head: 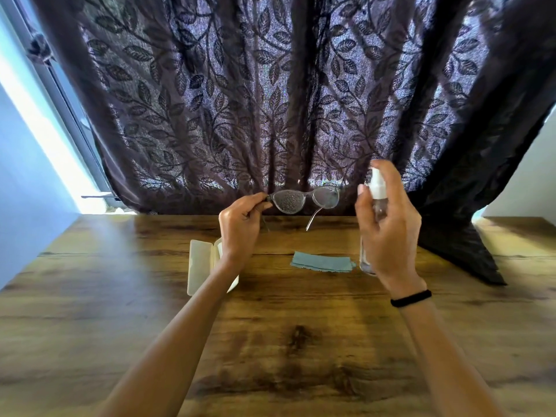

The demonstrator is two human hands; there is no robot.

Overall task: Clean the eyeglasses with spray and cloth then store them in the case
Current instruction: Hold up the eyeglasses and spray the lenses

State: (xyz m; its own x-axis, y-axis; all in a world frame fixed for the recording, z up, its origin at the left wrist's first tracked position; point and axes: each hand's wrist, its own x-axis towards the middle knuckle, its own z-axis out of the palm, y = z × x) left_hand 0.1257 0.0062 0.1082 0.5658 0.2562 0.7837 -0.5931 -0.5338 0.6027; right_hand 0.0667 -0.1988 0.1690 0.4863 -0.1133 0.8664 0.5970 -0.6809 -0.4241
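My left hand (240, 224) pinches the grey-framed eyeglasses (305, 198) by their left corner and holds them up above the wooden table (270, 341). Droplets speckle the left lens. To the right, my right hand (388, 224) grips a clear spray bottle (377, 188) with a white nozzle, the index finger lying over its top and the nozzle facing the glasses. A folded blue-grey cloth (322, 262) lies flat on the table between my hands. The cream case (200, 266) lies open beneath my left forearm, partly hidden by it.
A dark leaf-patterned curtain (285, 100) hangs just behind the table's far edge, and its right side drapes onto the tabletop (460, 245). A bright window frame (60, 115) runs along the left. A black band (410, 297) circles my right wrist.
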